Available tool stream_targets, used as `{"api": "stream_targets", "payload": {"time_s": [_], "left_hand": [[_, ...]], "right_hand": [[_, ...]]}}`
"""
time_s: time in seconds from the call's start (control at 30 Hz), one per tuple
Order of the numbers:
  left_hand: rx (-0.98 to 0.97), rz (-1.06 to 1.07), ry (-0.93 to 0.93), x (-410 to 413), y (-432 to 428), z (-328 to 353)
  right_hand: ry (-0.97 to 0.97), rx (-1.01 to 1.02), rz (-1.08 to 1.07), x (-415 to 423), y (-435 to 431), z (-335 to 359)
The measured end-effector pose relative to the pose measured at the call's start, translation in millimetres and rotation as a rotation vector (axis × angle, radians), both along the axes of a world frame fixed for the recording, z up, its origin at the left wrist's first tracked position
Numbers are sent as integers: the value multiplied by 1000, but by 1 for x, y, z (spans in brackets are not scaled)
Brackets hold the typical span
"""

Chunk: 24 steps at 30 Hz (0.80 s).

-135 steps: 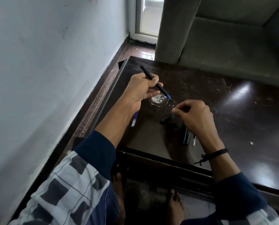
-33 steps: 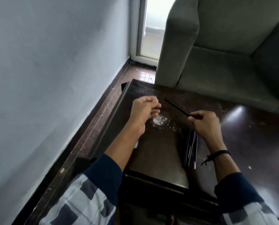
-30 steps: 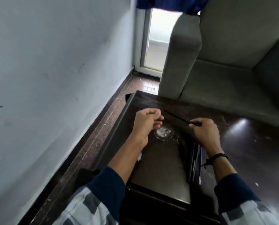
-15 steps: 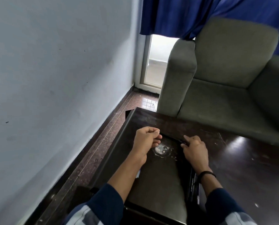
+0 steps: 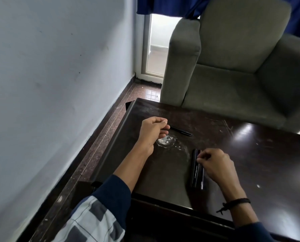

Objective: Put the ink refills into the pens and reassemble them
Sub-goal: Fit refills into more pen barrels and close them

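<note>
One pen (image 5: 180,131) is lying far, two barrels (image 5: 195,172) near; my left hand (image 5: 152,131) is curling, contents unclear, my right hand (image 5: 213,165) is touching the barrels, grip unclear.

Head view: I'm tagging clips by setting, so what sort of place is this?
Probably a home living room: an upholstered armchair stands behind the dark wooden table, and a blue curtain hangs over a glass door by the tiled floor.

One left hand (image 5: 151,132), one right hand (image 5: 215,165), one lone pen (image 5: 180,131), one pen cluster (image 5: 196,172), one armchair (image 5: 233,70).
</note>
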<state>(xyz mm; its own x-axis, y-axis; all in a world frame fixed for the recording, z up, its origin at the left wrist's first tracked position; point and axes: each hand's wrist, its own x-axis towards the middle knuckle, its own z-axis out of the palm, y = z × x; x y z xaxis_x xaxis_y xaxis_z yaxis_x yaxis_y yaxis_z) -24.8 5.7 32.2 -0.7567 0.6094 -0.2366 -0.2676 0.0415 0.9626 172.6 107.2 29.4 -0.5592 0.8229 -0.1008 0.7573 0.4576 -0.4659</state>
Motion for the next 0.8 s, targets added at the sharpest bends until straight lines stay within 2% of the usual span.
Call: {"api": "stream_targets", "payload": {"time_s": [0.27,0.4,0.8], "left_hand": [[-42,-6,38,-3,-1,-3],[-34,-9,43,-3,-2,-3],[-22,-44,42,-1,-2,-4]], "right_hand": [[-216,149,149,-22,-10,-15],[-260,130,176,-25,-15,-14],[-137,70,204,-34,-24,-21]]}}
